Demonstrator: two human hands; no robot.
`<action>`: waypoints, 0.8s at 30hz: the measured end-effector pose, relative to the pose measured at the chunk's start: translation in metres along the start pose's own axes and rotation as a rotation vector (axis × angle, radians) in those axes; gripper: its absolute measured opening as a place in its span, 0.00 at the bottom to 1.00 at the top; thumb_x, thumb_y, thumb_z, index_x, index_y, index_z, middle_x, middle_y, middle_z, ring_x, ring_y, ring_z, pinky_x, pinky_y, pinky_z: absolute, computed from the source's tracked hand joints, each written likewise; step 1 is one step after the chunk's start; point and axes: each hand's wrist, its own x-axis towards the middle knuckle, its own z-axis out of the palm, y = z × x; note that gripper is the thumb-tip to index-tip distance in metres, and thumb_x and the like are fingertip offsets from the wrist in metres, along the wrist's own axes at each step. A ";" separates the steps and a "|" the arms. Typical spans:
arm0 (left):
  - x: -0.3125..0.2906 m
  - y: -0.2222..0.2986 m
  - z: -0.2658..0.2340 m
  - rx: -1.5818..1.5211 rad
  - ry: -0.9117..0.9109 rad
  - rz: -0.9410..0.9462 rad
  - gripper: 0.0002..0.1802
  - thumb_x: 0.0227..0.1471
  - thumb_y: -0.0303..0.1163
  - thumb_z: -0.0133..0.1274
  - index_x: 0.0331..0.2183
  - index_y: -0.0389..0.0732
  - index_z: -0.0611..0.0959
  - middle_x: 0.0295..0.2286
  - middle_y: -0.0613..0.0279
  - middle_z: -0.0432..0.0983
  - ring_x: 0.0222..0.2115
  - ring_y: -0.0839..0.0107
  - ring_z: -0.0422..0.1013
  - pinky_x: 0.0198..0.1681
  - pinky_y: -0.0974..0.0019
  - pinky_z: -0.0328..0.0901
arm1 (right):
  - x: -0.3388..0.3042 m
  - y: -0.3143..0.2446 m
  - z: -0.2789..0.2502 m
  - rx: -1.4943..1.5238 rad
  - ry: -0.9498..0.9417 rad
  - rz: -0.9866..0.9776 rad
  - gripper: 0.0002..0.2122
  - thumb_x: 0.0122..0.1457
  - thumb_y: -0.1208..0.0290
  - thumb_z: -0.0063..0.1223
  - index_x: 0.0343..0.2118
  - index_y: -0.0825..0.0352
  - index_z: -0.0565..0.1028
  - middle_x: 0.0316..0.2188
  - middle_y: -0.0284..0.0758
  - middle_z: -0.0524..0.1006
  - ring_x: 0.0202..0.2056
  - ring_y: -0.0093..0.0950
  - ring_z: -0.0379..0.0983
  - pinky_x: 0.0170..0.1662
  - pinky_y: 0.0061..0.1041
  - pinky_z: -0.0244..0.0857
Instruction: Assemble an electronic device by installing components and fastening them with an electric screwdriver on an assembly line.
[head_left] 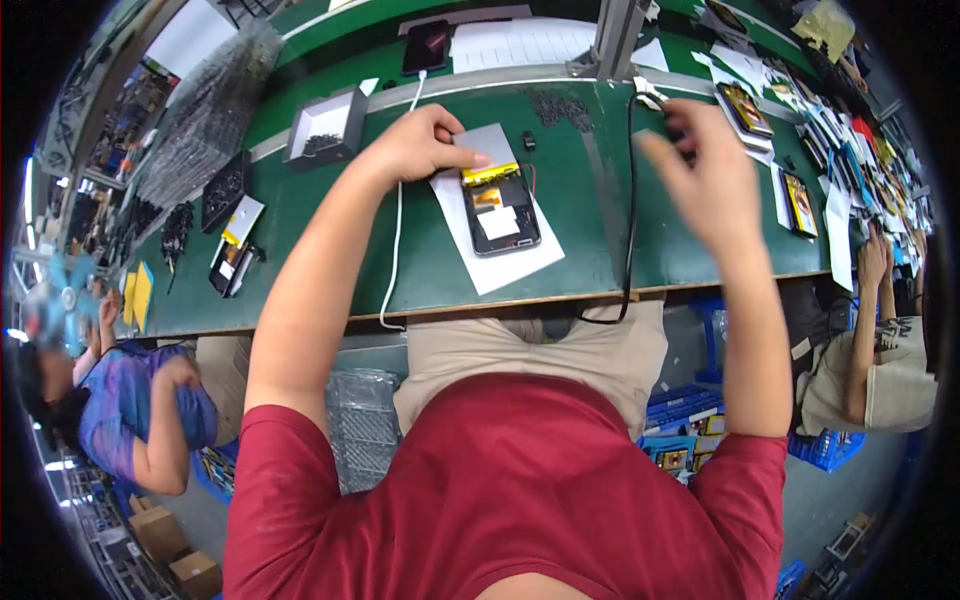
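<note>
An opened black handheld device [500, 235] lies on a white sheet [515, 273] in front of me. A flat silver battery [490, 143] with yellow tape along its lower edge is folded back at the device's far end. My left hand [425, 150] pinches that battery at its left edge, thumb across the face. A small white patch and an orange flex strip show inside the device. Off to the right, my right hand [705, 170] is raised above the table near a black cable [631, 210]; its fingers are bent and smeared by motion, so whether they hold anything is unclear.
Around lie a white cable [398, 240] running to a phone [427, 48], a grey box [345, 125] of small black parts, loose black bits [558, 110], and another opened device [232, 268]. More devices [798, 205] and papers crowd the right. Co-workers sit at both sides.
</note>
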 end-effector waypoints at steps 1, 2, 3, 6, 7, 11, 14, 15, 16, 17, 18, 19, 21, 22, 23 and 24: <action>0.000 0.005 0.000 0.012 -0.010 -0.028 0.39 0.37 0.47 0.78 0.44 0.31 0.80 0.35 0.59 0.76 0.36 0.71 0.72 0.41 0.71 0.69 | -0.012 -0.023 0.007 0.114 -0.063 -0.122 0.19 0.56 0.58 0.66 0.46 0.65 0.77 0.39 0.40 0.78 0.38 0.41 0.78 0.40 0.38 0.74; -0.001 0.004 0.002 0.011 -0.013 -0.033 0.39 0.37 0.47 0.78 0.44 0.31 0.80 0.35 0.59 0.76 0.36 0.71 0.72 0.41 0.71 0.69 | -0.026 -0.042 0.019 0.147 -0.152 -0.175 0.19 0.54 0.59 0.67 0.45 0.64 0.77 0.39 0.39 0.77 0.39 0.41 0.78 0.41 0.37 0.74; 0.002 0.007 0.004 -0.010 -0.016 -0.039 0.38 0.37 0.47 0.78 0.44 0.31 0.80 0.35 0.59 0.76 0.36 0.71 0.73 0.41 0.71 0.69 | -0.038 -0.052 0.028 0.189 -0.265 -0.153 0.20 0.53 0.59 0.68 0.45 0.63 0.77 0.39 0.38 0.77 0.40 0.42 0.77 0.41 0.37 0.73; 0.000 0.015 0.007 -0.100 -0.052 -0.024 0.32 0.42 0.39 0.76 0.44 0.33 0.80 0.33 0.62 0.78 0.34 0.74 0.73 0.41 0.73 0.68 | -0.059 -0.057 0.053 0.305 -0.332 -0.085 0.25 0.50 0.59 0.71 0.49 0.65 0.76 0.39 0.38 0.76 0.43 0.41 0.76 0.44 0.37 0.72; 0.000 0.017 0.003 -0.158 -0.071 0.005 0.30 0.43 0.36 0.75 0.44 0.33 0.80 0.33 0.63 0.78 0.34 0.76 0.73 0.42 0.73 0.68 | -0.061 -0.056 0.057 0.308 -0.338 -0.086 0.25 0.50 0.59 0.71 0.49 0.65 0.76 0.39 0.38 0.76 0.43 0.41 0.76 0.44 0.37 0.72; -0.018 0.033 -0.011 -0.215 -0.102 0.182 0.18 0.50 0.30 0.69 0.43 0.35 0.85 0.35 0.67 0.81 0.33 0.81 0.73 0.41 0.76 0.67 | -0.064 -0.052 0.062 0.340 -0.356 -0.067 0.29 0.47 0.59 0.73 0.51 0.66 0.75 0.41 0.38 0.78 0.44 0.39 0.75 0.49 0.36 0.70; -0.055 0.063 -0.014 -0.033 -0.109 0.299 0.13 0.50 0.30 0.66 0.40 0.38 0.86 0.29 0.71 0.77 0.28 0.83 0.66 0.33 0.76 0.61 | -0.065 -0.045 0.064 0.346 -0.376 -0.053 0.28 0.46 0.59 0.74 0.50 0.67 0.76 0.41 0.39 0.78 0.44 0.39 0.75 0.48 0.36 0.70; -0.067 0.068 -0.011 0.042 -0.100 0.364 0.14 0.50 0.29 0.65 0.40 0.39 0.85 0.29 0.71 0.75 0.27 0.83 0.65 0.32 0.75 0.60 | -0.065 -0.043 0.066 0.359 -0.366 -0.061 0.28 0.46 0.61 0.75 0.49 0.66 0.76 0.41 0.37 0.78 0.42 0.35 0.75 0.46 0.33 0.70; -0.076 0.067 -0.004 0.098 -0.040 0.508 0.14 0.47 0.27 0.65 0.39 0.39 0.84 0.31 0.67 0.76 0.29 0.78 0.67 0.33 0.73 0.62 | -0.064 -0.042 0.067 0.372 -0.355 -0.067 0.28 0.45 0.62 0.76 0.49 0.66 0.77 0.41 0.36 0.78 0.40 0.31 0.76 0.43 0.29 0.70; -0.081 0.059 0.004 0.105 -0.037 0.616 0.15 0.46 0.26 0.65 0.39 0.38 0.83 0.34 0.61 0.76 0.32 0.69 0.71 0.35 0.67 0.66 | -0.063 -0.043 0.069 0.370 -0.356 -0.066 0.28 0.45 0.62 0.76 0.49 0.66 0.77 0.41 0.36 0.78 0.40 0.31 0.76 0.43 0.29 0.70; -0.089 0.059 0.012 0.166 -0.037 0.644 0.15 0.45 0.25 0.66 0.38 0.37 0.83 0.34 0.57 0.77 0.35 0.61 0.73 0.40 0.63 0.68 | -0.062 -0.044 0.068 0.384 -0.374 -0.045 0.27 0.45 0.62 0.75 0.48 0.67 0.77 0.41 0.38 0.78 0.42 0.35 0.76 0.46 0.32 0.70; -0.096 0.059 0.019 0.219 -0.052 0.639 0.16 0.45 0.26 0.67 0.39 0.37 0.83 0.34 0.56 0.76 0.37 0.60 0.74 0.41 0.62 0.69 | -0.061 -0.045 0.067 0.396 -0.390 -0.023 0.27 0.46 0.61 0.75 0.47 0.68 0.77 0.42 0.39 0.78 0.44 0.40 0.76 0.49 0.36 0.70; -0.095 0.049 0.023 0.077 -0.080 0.662 0.16 0.46 0.32 0.69 0.38 0.38 0.84 0.34 0.58 0.77 0.37 0.63 0.73 0.39 0.63 0.69 | -0.059 -0.046 0.063 0.398 -0.409 -0.006 0.26 0.46 0.62 0.75 0.47 0.68 0.77 0.42 0.39 0.78 0.45 0.40 0.76 0.49 0.36 0.70; -0.091 0.047 0.018 0.040 -0.079 0.649 0.16 0.47 0.34 0.69 0.38 0.39 0.85 0.34 0.60 0.77 0.36 0.65 0.73 0.38 0.65 0.68 | -0.058 -0.047 0.061 0.404 -0.430 0.012 0.26 0.45 0.62 0.75 0.47 0.67 0.77 0.42 0.40 0.78 0.45 0.40 0.75 0.49 0.36 0.70; -0.083 0.046 0.010 0.068 -0.003 0.578 0.15 0.50 0.37 0.68 0.38 0.39 0.85 0.34 0.63 0.77 0.34 0.70 0.73 0.35 0.68 0.66 | -0.060 -0.048 0.059 0.357 -0.435 -0.001 0.29 0.44 0.58 0.75 0.48 0.68 0.76 0.43 0.41 0.77 0.45 0.41 0.75 0.49 0.36 0.70; -0.071 0.037 0.003 0.095 0.107 0.530 0.15 0.52 0.37 0.66 0.38 0.39 0.85 0.34 0.64 0.78 0.32 0.73 0.72 0.32 0.70 0.64 | -0.059 -0.060 0.053 0.272 -0.396 -0.032 0.32 0.43 0.55 0.75 0.48 0.69 0.75 0.42 0.42 0.77 0.45 0.42 0.74 0.49 0.37 0.70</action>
